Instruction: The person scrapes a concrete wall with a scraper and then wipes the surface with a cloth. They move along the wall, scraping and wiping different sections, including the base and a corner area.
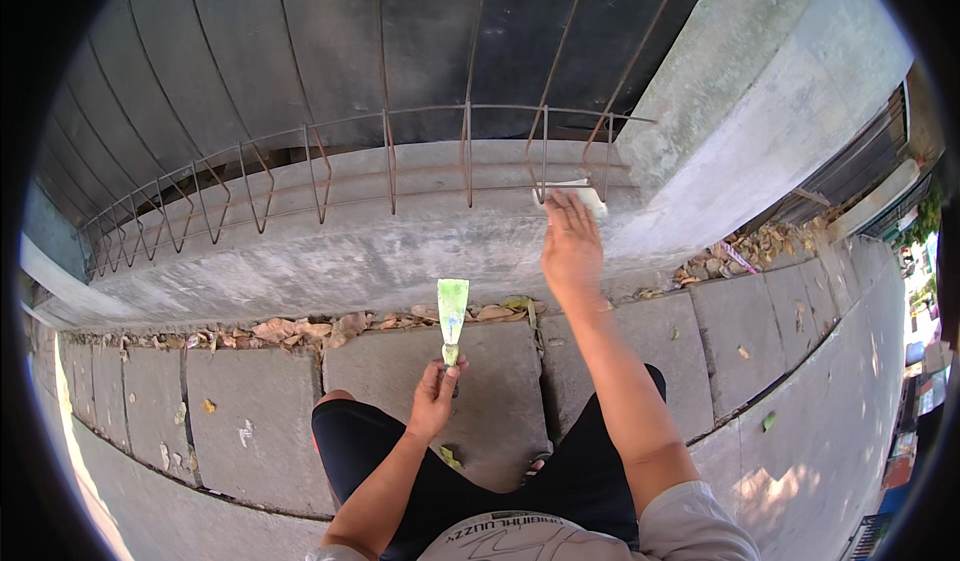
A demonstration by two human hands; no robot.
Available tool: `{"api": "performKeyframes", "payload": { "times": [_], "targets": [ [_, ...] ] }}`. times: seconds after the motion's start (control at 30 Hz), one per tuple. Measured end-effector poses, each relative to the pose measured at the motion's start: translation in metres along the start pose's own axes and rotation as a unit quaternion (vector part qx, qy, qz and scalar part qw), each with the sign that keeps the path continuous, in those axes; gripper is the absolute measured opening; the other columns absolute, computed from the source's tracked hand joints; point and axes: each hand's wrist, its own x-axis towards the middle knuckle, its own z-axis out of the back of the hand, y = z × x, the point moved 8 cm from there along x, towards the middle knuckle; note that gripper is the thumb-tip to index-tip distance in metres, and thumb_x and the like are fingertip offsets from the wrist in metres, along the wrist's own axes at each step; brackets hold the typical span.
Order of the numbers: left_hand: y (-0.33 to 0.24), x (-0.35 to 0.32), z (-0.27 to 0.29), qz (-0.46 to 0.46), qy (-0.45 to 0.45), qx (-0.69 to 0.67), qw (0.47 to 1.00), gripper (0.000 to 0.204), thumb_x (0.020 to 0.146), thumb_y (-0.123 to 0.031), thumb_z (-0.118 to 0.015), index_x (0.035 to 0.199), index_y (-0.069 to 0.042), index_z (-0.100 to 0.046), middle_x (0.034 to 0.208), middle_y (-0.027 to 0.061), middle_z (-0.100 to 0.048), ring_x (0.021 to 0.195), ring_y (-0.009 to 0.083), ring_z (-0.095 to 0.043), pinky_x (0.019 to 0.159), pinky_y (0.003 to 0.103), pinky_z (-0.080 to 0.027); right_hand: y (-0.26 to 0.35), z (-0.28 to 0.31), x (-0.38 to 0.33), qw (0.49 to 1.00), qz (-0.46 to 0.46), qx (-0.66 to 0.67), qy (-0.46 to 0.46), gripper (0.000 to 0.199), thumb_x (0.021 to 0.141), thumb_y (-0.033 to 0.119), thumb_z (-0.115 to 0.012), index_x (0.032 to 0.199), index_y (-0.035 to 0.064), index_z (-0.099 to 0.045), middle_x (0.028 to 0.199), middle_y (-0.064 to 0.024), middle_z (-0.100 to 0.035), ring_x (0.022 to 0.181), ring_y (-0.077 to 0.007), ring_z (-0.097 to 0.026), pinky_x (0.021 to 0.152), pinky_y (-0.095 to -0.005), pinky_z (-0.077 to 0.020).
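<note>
In front of the low wall [300, 273], the left hand [434, 399] grips a scraper [453, 309], long axis roughly square to it, pointing blade-first wallward. Atop, the outstretched right hand [573, 246] presses a pale sheet [592, 201].

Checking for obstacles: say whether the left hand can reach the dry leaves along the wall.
Probably yes, if lowered: only the scraper in the left hand shows between it and the dry leaves.

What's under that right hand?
A pale sheet pokes out from under the right hand, at the top edge of the low wall. The hand covers part of the sheet, and the sheet hides whatever's beneath.
</note>
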Motion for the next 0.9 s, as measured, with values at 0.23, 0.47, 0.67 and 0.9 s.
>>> {"api": "performKeyframes", "payload": {
  "times": [0.23,0.47,0.67,0.9],
  "targets": [
    [0.002,0.003,0.005,-0.015,-0.009,0.013,1.0,0.022,0.105,-0.02,-0.047,0.114,-0.001,-0.052,0.125,0.0092,-0.059,0.116,0.0186,-0.057,0.1,0.032,-0.042,0.078,-0.019,0.0,0.999,0.02,0.008,0.043,0.047,0.088,0.006,-0.051,0.134,0.0005,-0.053,0.144,-0.012,-0.05,0.14,-0.0296,-0.038,0.119,-0.0413,-0.0249],
    [-0.001,0.0,0.016,-0.004,-0.036,0.009,0.999,0.022,0.104,-0.019,-0.048,0.116,-0.001,-0.052,0.122,0.0082,-0.061,0.116,0.0171,-0.058,0.101,0.031,-0.042,0.093,-0.027,-0.001,0.993,0.033,0.058,0.094,0.047,0.094,0.016,-0.047,0.139,0.0009,-0.048,0.147,-0.0108,-0.046,0.143,-0.0274,-0.033,0.12,-0.0399,-0.0229],
    [0.01,0.0,0.015,-0.01,-0.035,-0.005,0.999,0.021,0.104,-0.018,-0.049,0.116,-0.001,-0.052,0.121,0.0072,-0.062,0.116,0.0161,-0.058,0.102,0.03,-0.041,0.075,-0.014,-0.002,0.999,0.026,0.006,0.028,0.039,0.093,0.011,-0.049,0.13,0.0004,-0.057,0.143,-0.0122,-0.052,0.139,-0.0283,-0.04,0.117,-0.0408,-0.0297],
    [0.012,-0.003,0.025,0.001,-0.06,-0.005,0.998,0.02,0.104,-0.02,-0.048,0.113,-0.002,-0.053,0.118,0.006,-0.062,0.11,0.0152,-0.059,0.095,0.029,-0.044,0.205,-0.025,-0.017,0.949,0.231,0.2,0.072,0.031,0.09,0.003,-0.054,0.121,0.0047,-0.062,0.137,-0.0079,-0.057,0.135,-0.0243,-0.046,0.116,-0.039,-0.0351]
  ]
}}
